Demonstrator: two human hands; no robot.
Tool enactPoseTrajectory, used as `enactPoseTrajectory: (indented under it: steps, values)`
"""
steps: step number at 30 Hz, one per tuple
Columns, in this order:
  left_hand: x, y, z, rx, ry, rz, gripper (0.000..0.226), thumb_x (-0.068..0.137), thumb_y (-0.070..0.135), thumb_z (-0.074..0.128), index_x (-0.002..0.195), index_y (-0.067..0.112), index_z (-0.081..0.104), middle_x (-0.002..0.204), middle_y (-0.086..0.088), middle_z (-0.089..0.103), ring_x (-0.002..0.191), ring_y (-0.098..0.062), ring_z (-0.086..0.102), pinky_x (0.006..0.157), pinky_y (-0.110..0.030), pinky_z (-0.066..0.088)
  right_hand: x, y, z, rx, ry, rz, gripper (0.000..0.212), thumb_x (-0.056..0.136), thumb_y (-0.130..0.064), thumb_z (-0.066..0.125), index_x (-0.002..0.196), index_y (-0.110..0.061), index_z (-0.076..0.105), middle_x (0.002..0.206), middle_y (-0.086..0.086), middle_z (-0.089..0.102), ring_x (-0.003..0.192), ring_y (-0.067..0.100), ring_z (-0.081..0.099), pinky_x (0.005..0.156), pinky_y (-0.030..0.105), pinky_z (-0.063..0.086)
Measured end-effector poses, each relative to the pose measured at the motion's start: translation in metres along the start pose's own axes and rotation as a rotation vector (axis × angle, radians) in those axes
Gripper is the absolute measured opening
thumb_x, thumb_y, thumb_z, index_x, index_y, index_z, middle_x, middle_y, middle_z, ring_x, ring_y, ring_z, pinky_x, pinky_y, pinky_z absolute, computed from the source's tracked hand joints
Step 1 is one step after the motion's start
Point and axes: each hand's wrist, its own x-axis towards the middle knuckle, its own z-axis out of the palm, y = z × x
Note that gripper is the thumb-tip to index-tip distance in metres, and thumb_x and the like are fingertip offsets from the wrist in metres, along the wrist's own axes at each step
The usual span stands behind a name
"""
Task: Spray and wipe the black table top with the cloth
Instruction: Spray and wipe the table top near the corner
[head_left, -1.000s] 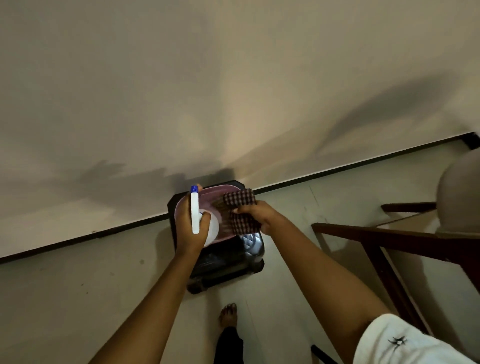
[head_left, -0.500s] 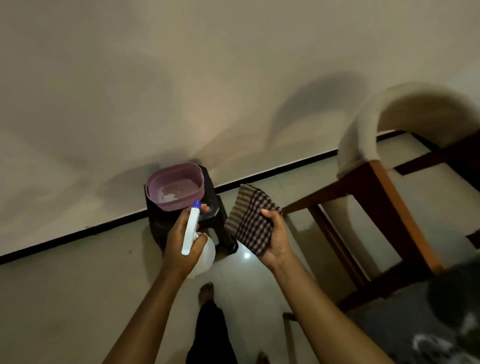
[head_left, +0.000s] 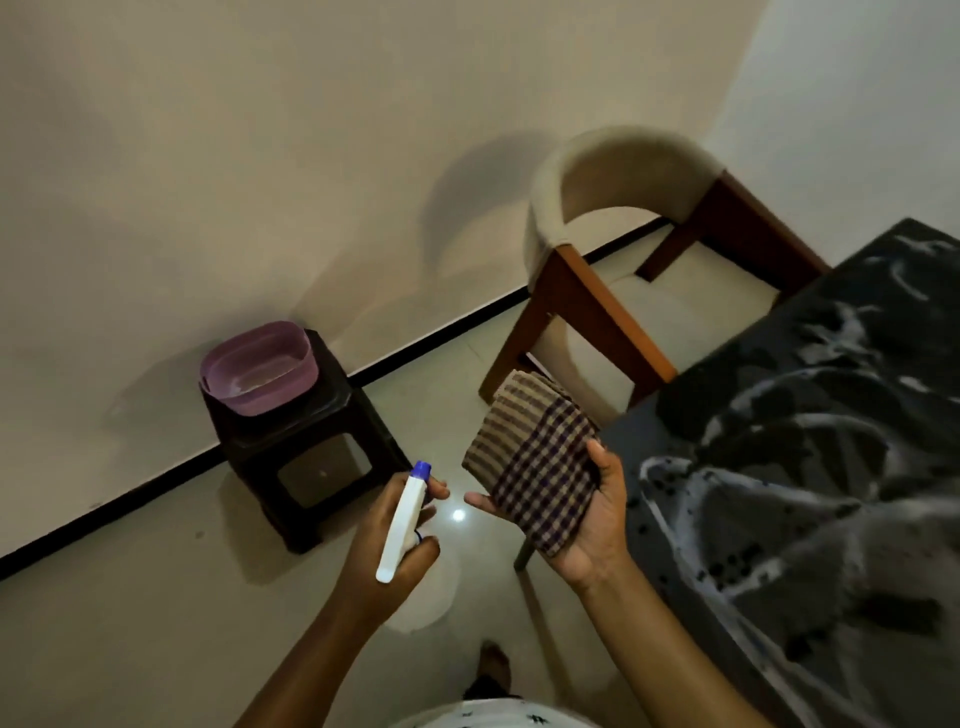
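My left hand (head_left: 387, 535) grips a white spray bottle (head_left: 401, 522) with a blue nozzle tip, its round body hanging below the hand. My right hand (head_left: 587, 525) holds a folded checked cloth (head_left: 535, 470), brown and purple, thumb over its right edge. Both hands hover above the floor, just left of the black table top (head_left: 810, 467). The table fills the right side and carries grey-white smears and dark spots.
A purple plastic basin (head_left: 260, 366) sits on a dark low stool (head_left: 306, 452) by the wall at left. A wooden chair (head_left: 613, 291) with a curved beige backrest stands behind the table's corner. My foot (head_left: 493, 662) shows on the tiled floor below.
My view has swung right from the stool and basin, bringing the chair and then the black table into sight. Both hands came away from the basin, still holding bottle and cloth.
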Motion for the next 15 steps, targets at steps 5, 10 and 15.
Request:
enactPoseTrajectory:
  steps: [5,10,15]
  values:
    - [-0.039,0.004,0.029,-0.029,-0.094,0.020,0.066,0.073,0.005,0.055,0.103,0.063,0.050,0.109,0.024,0.061,0.109,-0.002,0.059,0.090,-0.022,0.050,-0.066,-0.005,-0.017,0.034,0.117,-0.195,0.089,0.051,-0.026,0.089,0.132,-0.014,0.054,0.132,0.025,0.055,0.118,0.046,0.054,0.094,0.072,0.038]
    - [-0.073,0.010,0.059,-0.011,-0.158,-0.006,0.068,0.074,0.010,0.054,0.109,0.069,0.047,0.115,0.032,0.058,0.111,-0.001,0.057,0.088,-0.014,0.049,-0.130,-0.029,-0.047,0.015,0.317,-0.351,0.102,0.043,-0.028,0.088,0.137,-0.017,0.048,0.128,0.021,0.060,0.115,0.043,0.057,0.096,0.065,0.042]
    - [-0.081,0.008,0.087,-0.002,-0.201,-0.075,0.058,0.074,0.013,0.055,0.115,0.054,0.053,0.109,0.016,0.063,0.094,-0.024,0.062,0.074,-0.024,0.055,-0.172,-0.059,-0.060,-0.074,0.487,-0.507,0.088,0.039,-0.038,0.082,0.121,-0.015,0.058,0.095,0.010,0.075,0.097,0.031,0.064,0.084,0.044,0.050]
